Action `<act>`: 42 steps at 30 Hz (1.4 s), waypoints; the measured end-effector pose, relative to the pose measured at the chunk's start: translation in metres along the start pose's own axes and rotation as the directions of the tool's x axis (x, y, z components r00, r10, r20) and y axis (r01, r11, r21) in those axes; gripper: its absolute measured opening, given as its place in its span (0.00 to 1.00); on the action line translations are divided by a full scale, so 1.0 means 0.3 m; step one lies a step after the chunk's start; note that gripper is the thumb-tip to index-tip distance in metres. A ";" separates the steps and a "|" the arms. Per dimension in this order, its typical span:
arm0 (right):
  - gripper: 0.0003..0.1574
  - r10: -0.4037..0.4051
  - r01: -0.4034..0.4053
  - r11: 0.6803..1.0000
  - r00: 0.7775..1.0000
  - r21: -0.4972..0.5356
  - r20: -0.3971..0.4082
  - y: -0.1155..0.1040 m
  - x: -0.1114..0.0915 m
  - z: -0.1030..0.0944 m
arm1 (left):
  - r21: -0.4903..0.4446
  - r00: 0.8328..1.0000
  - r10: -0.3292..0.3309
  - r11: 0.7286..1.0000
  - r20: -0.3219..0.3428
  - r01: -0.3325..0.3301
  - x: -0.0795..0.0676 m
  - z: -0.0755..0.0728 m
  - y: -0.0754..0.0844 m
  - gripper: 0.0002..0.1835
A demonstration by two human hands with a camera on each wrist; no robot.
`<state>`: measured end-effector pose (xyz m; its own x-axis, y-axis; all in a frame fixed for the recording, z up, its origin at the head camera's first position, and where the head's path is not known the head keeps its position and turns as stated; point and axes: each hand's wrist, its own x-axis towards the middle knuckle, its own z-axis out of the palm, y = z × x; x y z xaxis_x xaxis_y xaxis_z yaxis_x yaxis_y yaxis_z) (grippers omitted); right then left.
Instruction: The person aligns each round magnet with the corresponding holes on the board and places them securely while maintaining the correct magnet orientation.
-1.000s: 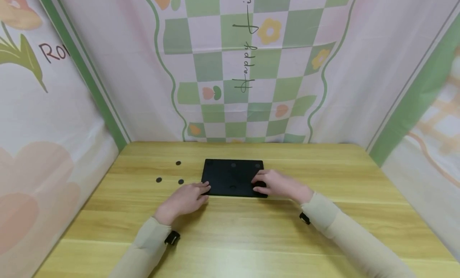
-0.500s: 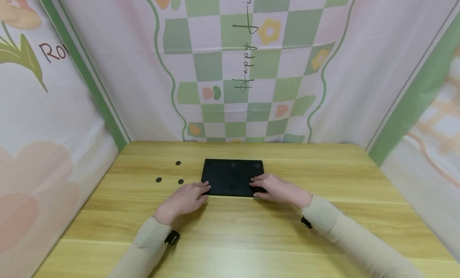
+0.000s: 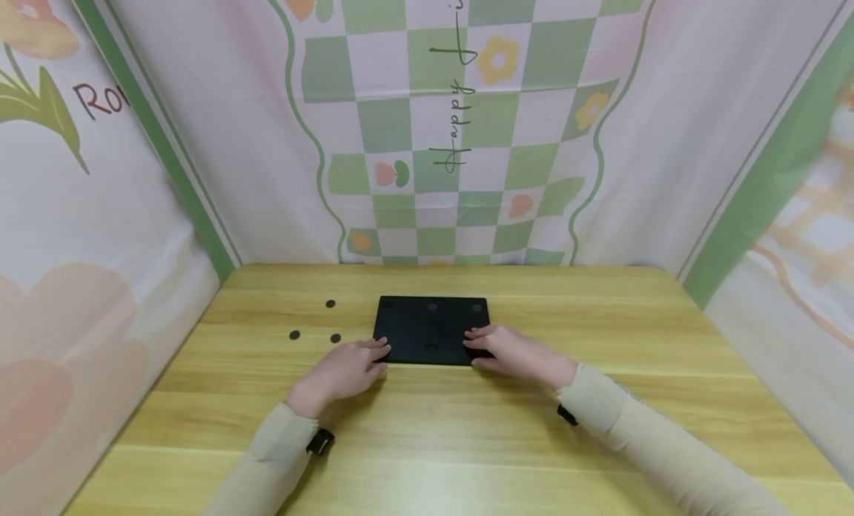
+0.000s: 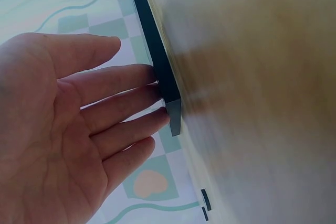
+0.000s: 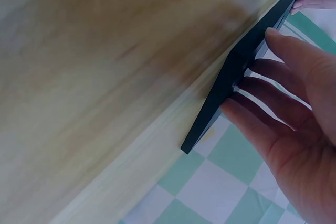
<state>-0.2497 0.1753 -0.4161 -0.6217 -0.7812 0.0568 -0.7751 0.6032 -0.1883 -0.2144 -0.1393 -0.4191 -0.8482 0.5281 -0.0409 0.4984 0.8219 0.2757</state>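
Note:
A thin black rectangular board [image 3: 427, 327] lies flat toward the back of the table. Grey round spots [image 3: 432, 306] show along its far side, and a dark round outline sits near the front middle. My left hand [image 3: 342, 369] rests its fairly straight fingertips on the front left corner; in the left wrist view the thumb stands apart from the board. My right hand [image 3: 523, 355] lays its fingertips on top of the right side, with the thumb [image 5: 275, 38] at the front edge. What lies under the right fingertips is hidden. Neither hand is wrapped round the board.
Left of the board lie three small dark discs: one farther back [image 3: 330, 304], one at the far left [image 3: 294, 335] and one close to my left hand [image 3: 336, 338]. The wooden table [image 3: 440, 442] ends at a printed curtain [image 3: 437, 204] behind; more cloth hangs at both sides.
My right hand has lowered and moved slightly toward me and left, its fingers flattening onto the board from a more bent pose. The left hand, board and loose discs stay put.

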 end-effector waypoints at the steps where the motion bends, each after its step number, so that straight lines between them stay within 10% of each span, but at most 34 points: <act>1: 0.24 0.001 -0.001 1.000 1.000 -0.001 0.002 0.001 0.001 0.001 | 0.001 1.000 -0.001 1.000 0.001 0.001 0.001 0.001 0.000 0.23; 33: 0.20 -0.036 0.035 0.999 0.999 -0.026 -0.020 0.004 0.012 0.005 | -0.185 0.992 0.125 0.975 -0.005 -0.124 -0.013 -0.026 -0.072 0.23; 42: 0.20 -0.037 0.037 0.999 0.999 -0.027 -0.022 0.001 0.012 -0.001 | -0.215 0.996 0.063 0.974 -0.059 -0.074 -0.018 -0.029 -0.131 0.26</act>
<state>-0.2523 0.1727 -0.4157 -0.5946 -0.7995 0.0856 -0.8002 0.5780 -0.1600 -0.2309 -0.1762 -0.4215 -0.8243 0.5651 0.0332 0.5096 0.7152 0.4783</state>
